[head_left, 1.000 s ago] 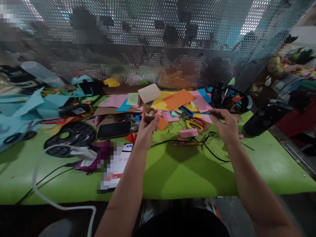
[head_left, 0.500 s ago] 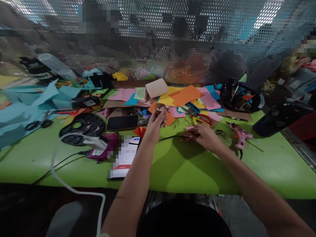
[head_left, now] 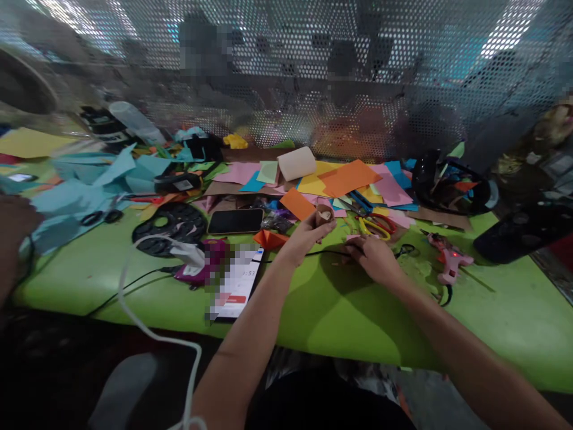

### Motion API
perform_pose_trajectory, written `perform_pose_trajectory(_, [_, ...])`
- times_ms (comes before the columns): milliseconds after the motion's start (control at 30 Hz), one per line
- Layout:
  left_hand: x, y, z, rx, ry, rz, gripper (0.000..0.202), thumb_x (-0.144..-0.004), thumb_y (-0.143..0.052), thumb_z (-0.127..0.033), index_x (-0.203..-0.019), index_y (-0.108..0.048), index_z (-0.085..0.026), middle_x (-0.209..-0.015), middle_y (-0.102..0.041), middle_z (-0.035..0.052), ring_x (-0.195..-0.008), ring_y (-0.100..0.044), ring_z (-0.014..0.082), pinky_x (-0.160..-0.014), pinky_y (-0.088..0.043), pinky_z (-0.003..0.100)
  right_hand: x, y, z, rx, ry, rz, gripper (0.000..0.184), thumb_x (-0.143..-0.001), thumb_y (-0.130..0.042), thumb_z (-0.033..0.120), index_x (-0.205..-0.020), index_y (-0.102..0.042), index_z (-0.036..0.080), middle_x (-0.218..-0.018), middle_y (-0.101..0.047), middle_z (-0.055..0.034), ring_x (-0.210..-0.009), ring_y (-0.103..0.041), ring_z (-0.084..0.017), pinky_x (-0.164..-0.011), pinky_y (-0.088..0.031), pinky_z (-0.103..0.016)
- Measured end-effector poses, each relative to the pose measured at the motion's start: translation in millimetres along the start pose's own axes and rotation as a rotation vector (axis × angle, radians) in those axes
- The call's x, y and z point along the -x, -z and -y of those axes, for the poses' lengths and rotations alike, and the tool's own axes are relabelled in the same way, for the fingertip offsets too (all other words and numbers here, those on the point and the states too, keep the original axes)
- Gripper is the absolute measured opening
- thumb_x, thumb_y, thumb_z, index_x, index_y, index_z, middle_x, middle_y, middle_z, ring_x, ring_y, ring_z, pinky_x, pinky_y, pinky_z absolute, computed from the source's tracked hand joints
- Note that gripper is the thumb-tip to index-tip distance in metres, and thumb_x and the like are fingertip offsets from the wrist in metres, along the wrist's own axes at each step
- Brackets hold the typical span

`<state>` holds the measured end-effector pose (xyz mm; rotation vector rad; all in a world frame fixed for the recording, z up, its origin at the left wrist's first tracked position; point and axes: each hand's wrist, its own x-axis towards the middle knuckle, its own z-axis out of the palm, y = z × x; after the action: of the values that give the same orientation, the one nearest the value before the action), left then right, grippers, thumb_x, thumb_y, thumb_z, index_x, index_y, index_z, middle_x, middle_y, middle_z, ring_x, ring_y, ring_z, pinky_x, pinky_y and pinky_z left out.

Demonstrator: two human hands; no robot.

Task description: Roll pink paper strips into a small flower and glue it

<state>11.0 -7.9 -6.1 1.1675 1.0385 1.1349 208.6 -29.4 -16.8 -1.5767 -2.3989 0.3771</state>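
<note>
Noted right hand (head_left: 375, 258) down on green table (head_left: 340, 310), fingers curled over black cable (head_left: 322, 252); unable to tell grip. Logged left hand (head_left: 303, 236) just beyond, pinching small brown paper roll (head_left: 323, 214) above the tabletop, scissors (head_left: 378, 224) and orange paper (head_left: 351, 176) farther back.

Above mid-counter (head_left: 358, 316), left hand (head_left: 304, 236), a cup (head_left: 323, 214) in its fingers. Just right of it, right hand (head_left: 373, 258), low on the counter by a cable (head_left: 322, 253). Behind both, scissors (head_left: 380, 224), then spread paper (head_left: 349, 177) with a roll (head_left: 296, 163) on top. Left of the left hand, a phone (head_left: 235, 221); further left, a disc (head_left: 170, 222). Right of the right hand, a glue gun (head_left: 450, 260). Behind all, a mesh screen (head_left: 286, 77).
</note>
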Motion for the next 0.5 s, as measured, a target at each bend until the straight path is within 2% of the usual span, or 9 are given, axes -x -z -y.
perform_pose_trajectory(100, [0, -0.8, 1, 0.002, -0.006, 0.032, 0.042, -0.064, -0.081, -0.047, -0.087, -0.064, -0.017, -0.074, -0.051, -0.0027, -0.065, -0.041, 0.0084, -0.057, -0.033, 0.023, -4, -2, 6, 0.034, -0.022, -0.005, 0.020, -0.094, -0.055, 0.024, -0.104, -0.071, 0.020, -0.105, -0.072, -0.0113, -0.101, -0.063, -0.025, -0.083, -0.042, -0.033])
perform_pose_trajectory(233, [0, -2.5, 1, 0.047, 0.008, 0.072, 0.046, -0.060, -0.084, -0.046, -0.089, -0.066, -0.015, -0.082, -0.059, 0.0002, -0.069, -0.046, 0.0094, -0.061, -0.038, 0.024, -7, -4, 13, -0.044, -0.032, -0.023, 0.009, -0.084, -0.064, 0.017, -0.089, -0.071, 0.019, -0.094, -0.073, -0.0096, -0.091, -0.065, -0.024, -0.074, -0.042, -0.031])
perform_pose_trajectory(333, [0, -2.8, 1, 0.057, 0.021, 0.077, 0.047, -0.058, -0.085, -0.045, -0.089, -0.067, -0.014, -0.083, -0.062, 0.0012, -0.069, -0.048, 0.0096, -0.064, -0.039, 0.025, -6, -2, 11, -0.101, -0.041, -0.068, 0.012, -0.082, -0.062, 0.011, -0.087, -0.069, 0.019, -0.089, -0.073, -0.0065, -0.085, -0.066, -0.022, -0.071, -0.043, -0.029])
perform_pose_trajectory(400, [0, -3.3, 1, 0.048, 0.024, 0.067, 0.047, -0.057, -0.086, -0.044, -0.089, -0.067, -0.014, -0.081, -0.062, 0.0008, -0.069, -0.049, 0.0095, -0.065, -0.039, 0.025, -3, 2, 6, -0.240, -0.039, -0.181, 0.018, -0.084, -0.057, 0.011, -0.096, -0.069, 0.019, -0.091, -0.073, -0.0050, -0.085, -0.066, -0.019, -0.073, -0.046, -0.028])
perform_pose_trajectory(500, [1, -6.5, 0, 0.047, 0.044, 0.057, 0.046, -0.055, -0.087, -0.042, -0.087, -0.068, -0.015, -0.079, -0.064, 0.0004, -0.068, -0.050, 0.0093, -0.066, -0.038, 0.025, 2, 10, 0, -0.588, -0.024, -0.440, 0.019, -0.087, -0.058, 0.021, -0.103, -0.068, 0.020, -0.093, -0.073, -0.0051, -0.083, -0.067, -0.019, -0.077, -0.051, -0.031])
